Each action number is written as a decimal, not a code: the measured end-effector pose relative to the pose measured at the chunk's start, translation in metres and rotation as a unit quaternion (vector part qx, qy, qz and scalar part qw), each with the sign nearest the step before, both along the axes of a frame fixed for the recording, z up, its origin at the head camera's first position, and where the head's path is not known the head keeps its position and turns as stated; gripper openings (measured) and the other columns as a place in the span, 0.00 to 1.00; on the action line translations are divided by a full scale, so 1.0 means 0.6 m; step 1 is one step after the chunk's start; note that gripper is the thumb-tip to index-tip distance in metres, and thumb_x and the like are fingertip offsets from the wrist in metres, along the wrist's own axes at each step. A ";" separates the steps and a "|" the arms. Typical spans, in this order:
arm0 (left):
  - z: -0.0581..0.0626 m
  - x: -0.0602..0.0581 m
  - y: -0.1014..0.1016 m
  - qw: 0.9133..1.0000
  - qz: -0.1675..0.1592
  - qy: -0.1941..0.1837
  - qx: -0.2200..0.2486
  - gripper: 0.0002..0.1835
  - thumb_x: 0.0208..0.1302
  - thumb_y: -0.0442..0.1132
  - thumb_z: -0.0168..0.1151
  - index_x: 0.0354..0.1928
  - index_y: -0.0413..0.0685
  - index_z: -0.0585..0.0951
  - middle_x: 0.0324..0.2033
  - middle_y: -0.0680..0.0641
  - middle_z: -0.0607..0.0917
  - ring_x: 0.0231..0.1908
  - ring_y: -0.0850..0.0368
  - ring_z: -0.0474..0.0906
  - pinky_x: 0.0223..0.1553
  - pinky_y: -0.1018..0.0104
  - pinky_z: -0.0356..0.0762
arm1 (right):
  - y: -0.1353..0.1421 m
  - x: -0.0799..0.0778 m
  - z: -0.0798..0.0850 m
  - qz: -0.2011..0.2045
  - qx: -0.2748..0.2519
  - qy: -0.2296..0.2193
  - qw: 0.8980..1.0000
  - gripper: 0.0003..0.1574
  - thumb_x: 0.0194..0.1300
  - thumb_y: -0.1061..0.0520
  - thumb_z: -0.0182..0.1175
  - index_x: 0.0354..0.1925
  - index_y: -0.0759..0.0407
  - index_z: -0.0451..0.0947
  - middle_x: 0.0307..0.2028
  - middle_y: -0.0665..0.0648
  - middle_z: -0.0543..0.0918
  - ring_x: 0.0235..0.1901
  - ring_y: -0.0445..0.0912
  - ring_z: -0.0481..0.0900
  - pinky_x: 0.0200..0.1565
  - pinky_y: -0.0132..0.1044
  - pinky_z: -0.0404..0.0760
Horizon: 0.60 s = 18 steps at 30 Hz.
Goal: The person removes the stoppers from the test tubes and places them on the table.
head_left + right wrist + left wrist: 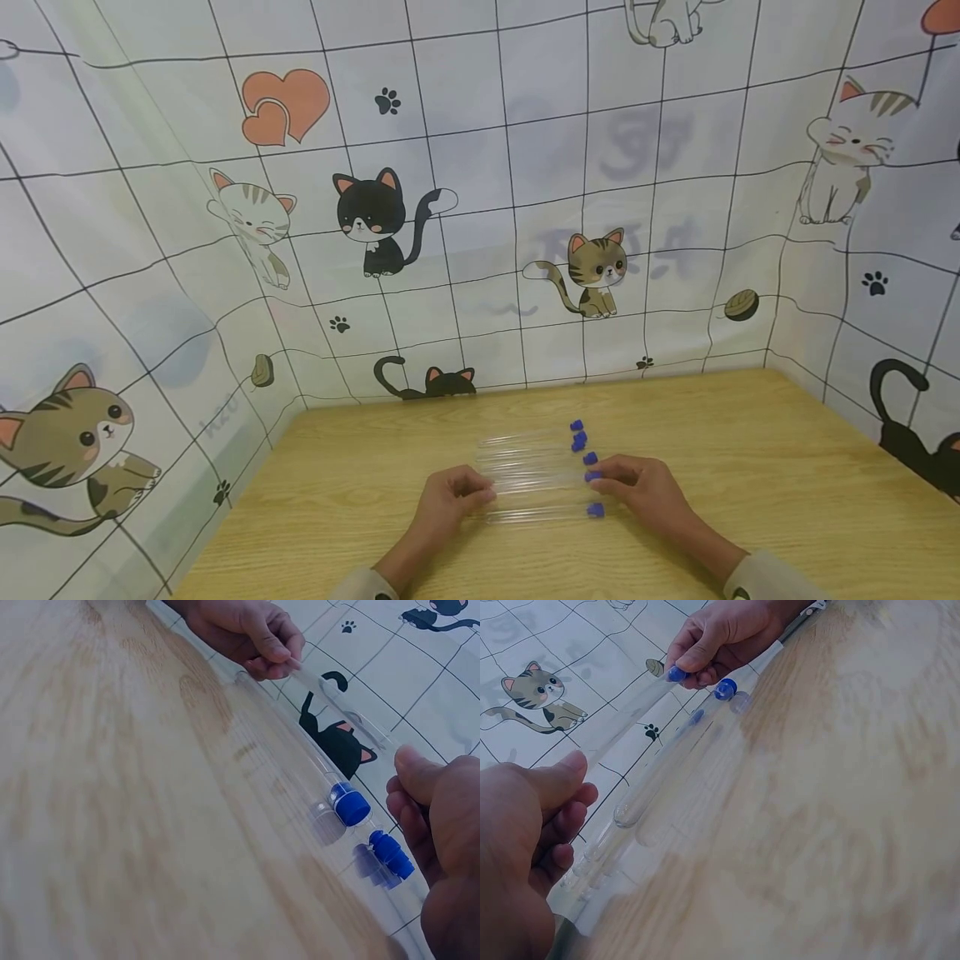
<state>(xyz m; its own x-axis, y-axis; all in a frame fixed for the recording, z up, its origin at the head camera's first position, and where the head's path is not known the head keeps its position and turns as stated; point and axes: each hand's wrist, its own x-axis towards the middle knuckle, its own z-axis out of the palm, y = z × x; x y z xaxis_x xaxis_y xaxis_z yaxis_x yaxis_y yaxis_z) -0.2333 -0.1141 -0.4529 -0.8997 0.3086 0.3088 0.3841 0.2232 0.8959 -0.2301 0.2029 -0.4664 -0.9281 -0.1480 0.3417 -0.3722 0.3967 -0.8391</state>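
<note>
A clear test tube (630, 716) with a blue cap (676, 673) is held between both hands, raised off the table in the wrist views. My left hand (448, 500) pinches its rounded end between thumb and fingers. At the capped end, my right hand (647, 490) pinches it with thumb and fingertips. Closer to me lies another test tube (536, 516), its blue cap (596, 510) to the right. Beyond the held one, several more clear tubes (517, 454) lie side by side, with blue caps (579, 438) also at the right.
The tubes lie on a wood-grain table (360, 450). A white cloth with grid lines and cartoon cats (465, 317) stands as walls behind the table and at both sides.
</note>
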 end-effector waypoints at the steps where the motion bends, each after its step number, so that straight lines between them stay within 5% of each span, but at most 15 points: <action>1: -0.005 -0.003 -0.001 1.000 0.002 0.001 0.002 0.07 0.59 0.32 0.67 0.37 0.35 0.83 0.32 0.45 0.86 0.33 0.55 0.80 0.35 0.70 0.76 | 0.001 0.000 0.000 0.007 -0.002 -0.001 1.000 0.13 0.57 0.47 0.68 0.39 0.51 0.85 0.36 0.46 0.86 0.38 0.40 0.83 0.41 0.32 0.78; 7: -0.025 -0.017 -0.006 1.000 0.005 0.003 0.016 0.08 0.58 0.36 0.68 0.38 0.39 0.84 0.33 0.47 0.86 0.33 0.58 0.81 0.36 0.69 0.78 | 0.004 0.000 -0.001 0.035 -0.008 -0.010 0.999 0.14 0.58 0.49 0.68 0.41 0.52 0.85 0.38 0.48 0.86 0.40 0.41 0.83 0.43 0.32 0.77; 18: -0.030 -0.022 -0.007 1.000 0.011 0.002 0.008 0.09 0.58 0.37 0.68 0.38 0.39 0.84 0.35 0.47 0.86 0.36 0.56 0.82 0.39 0.68 0.78 | 0.008 -0.002 -0.003 0.073 -0.019 -0.022 0.997 0.13 0.60 0.52 0.67 0.42 0.55 0.84 0.40 0.49 0.86 0.41 0.40 0.82 0.43 0.31 0.76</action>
